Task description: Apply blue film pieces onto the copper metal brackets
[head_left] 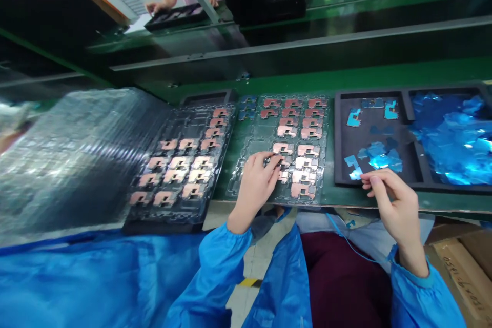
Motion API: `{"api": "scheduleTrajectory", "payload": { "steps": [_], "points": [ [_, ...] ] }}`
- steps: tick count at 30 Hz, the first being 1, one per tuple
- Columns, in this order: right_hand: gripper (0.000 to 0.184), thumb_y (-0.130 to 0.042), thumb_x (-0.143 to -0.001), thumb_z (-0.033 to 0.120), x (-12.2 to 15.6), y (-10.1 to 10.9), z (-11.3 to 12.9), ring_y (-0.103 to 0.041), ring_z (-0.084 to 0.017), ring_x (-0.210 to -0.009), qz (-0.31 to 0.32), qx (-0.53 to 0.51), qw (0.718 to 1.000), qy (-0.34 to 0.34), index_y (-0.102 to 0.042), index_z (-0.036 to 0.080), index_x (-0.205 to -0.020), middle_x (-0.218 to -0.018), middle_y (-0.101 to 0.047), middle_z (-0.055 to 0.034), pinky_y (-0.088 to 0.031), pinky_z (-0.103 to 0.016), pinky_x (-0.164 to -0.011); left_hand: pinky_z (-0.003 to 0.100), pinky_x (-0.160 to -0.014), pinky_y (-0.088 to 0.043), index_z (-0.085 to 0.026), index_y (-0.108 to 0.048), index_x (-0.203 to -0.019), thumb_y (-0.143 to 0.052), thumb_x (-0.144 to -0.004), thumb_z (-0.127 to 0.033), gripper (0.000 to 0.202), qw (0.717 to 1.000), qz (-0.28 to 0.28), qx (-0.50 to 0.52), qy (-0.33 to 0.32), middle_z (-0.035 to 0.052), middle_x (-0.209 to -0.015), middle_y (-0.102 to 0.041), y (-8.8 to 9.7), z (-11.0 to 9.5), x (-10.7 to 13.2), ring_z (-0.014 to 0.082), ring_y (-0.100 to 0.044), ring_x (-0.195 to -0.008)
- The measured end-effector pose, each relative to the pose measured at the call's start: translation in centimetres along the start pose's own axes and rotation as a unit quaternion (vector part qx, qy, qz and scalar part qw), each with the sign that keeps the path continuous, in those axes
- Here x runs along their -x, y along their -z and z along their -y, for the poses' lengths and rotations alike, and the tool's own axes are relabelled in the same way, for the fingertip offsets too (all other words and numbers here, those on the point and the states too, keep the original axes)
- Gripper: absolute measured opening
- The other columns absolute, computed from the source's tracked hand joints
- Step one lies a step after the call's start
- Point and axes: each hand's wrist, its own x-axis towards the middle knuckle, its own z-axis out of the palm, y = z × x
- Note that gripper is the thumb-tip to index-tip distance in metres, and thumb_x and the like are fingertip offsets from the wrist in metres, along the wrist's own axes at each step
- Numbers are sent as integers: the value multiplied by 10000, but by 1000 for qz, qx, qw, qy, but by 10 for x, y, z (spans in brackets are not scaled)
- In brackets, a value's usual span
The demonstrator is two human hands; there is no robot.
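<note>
My left hand [255, 182] is over a clear plastic tray [255, 136], thumb and fingertips closed at the edge of a copper-coloured cut-out plate [284, 161] in its left column. The hand hides part of that plate. Similar copper-coloured plates [307, 151] fill rows beside and above it. On the right, my right hand [395, 200] pinches a thin shiny blue film piece [354, 170] over the near-left corner of a black tray [339, 138]. A loose pile of blue film [380, 156] lies in the same compartment, with two blue-faced plates [391, 109] behind it.
The black tray's right compartment holds a heap of blue film [457, 138]. At left, a tilted clear tray [184, 118] of copper-coloured plates adjoins a long row of nested clear trays [84, 159]. Beyond the bench rail [277, 43], another person's hands [161, 6] work at a black tray.
</note>
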Motion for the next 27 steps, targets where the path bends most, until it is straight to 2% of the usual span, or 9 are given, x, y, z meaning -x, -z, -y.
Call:
{"api": "scheduleTrajectory", "payload": {
  "steps": [5, 8, 11, 14, 17, 19, 21, 23, 27],
  "points": [
    [268, -597, -1119, 353, -1, -1, 1, -705, -172, -830, -2, -31, 1000, -4, -799, 229, -993, -957, -753, -49, -580, -300, -703, 608, -1023, -522, -218, -742, -1358, -533, -1087, -330, 360, 998, -31, -28, -39, 240, -1395, -653, -2, 13, -5, 447, -618, -1240],
    [270, -589, -1122, 345, -2, 3, 0, -707, -171, -841, -8, -32, 999, -5, -807, 232, -1009, -973, -757, -52, -582, -295, -713, 645, -1030, -515, -186, -726, -1381, -536, -1095, -354, 382, 995, -57, -27, -77, 266, -1430, -640, 4, 5, -27, 470, -605, -1268],
    [286, -580, -1126, 356, -1, 8, 2, -707, -172, -842, -31, -34, 999, -5, -810, 234, -1008, -973, -755, -53, -590, -299, -726, 607, -1049, -516, -151, -728, -1359, -498, -1116, -357, 393, 991, -43, -15, -127, 246, -1363, -689, 5, -42, -74, 436, -610, -1262],
    [301, -574, -1127, 372, 2, 11, 3, -709, -173, -831, -41, -40, 998, -1, -812, 233, -1004, -971, -756, -56, -595, -301, -715, 519, -1077, -517, -175, -784, -1254, -514, -1118, -369, 360, 987, 21, 32, -153, 174, -1270, -761, -14, -117, -138, 372, -639, -1232],
    [304, -575, -1128, 377, 6, 15, 1, -711, -174, -831, -42, -35, 998, -5, -812, 233, -1001, -971, -756, -58, -595, -300, -714, 443, -1038, -536, -153, -825, -1068, -616, -1084, -443, 358, 992, 107, 54, -48, 167, -1138, -801, -48, -189, -198, 362, -689, -1212],
    [301, -575, -1129, 374, 9, 18, -3, -716, -173, -837, -49, -30, 998, -11, -815, 236, -1010, -975, -759, -58, -594, -298, -720, 432, -1028, -546, -110, -817, -1102, -680, -1046, -505, 422, 989, 138, 58, 15, 211, -1172, -797, -70, -221, -226, 381, -720, -1220],
    [296, -576, -1129, 368, 12, 22, -7, -720, -170, -837, -62, -27, 998, -14, -817, 237, -1017, -976, -762, -58, -592, -292, -716, 439, -1045, -546, -61, -781, -1212, -733, -1014, -501, 485, 987, 142, 58, 49, 263, -1253, -774, -88, -238, -241, 407, -724, -1257],
    [294, -580, -1128, 364, 13, 26, -11, -725, -167, -832, -74, -27, 997, -15, -816, 233, -1013, -977, -764, -60, -592, -283, -707, 444, -1063, -542, -41, -746, -1277, -762, -997, -460, 504, 986, 141, 60, 69, 289, -1309, -753, -98, -243, -247, 418, -718, -1290],
    [303, -577, -1130, 364, 13, 30, -16, -730, -158, -808, -85, -30, 996, -11, -810, 223, -998, -965, -762, -57, -590, -267, -686, 445, -1039, -559, -71, -776, -1148, -798, -968, -405, 380, 977, 162, 90, 105, 274, -1251, -779, -105, -240, -251, 417, -734, -1275]
  ]
}}
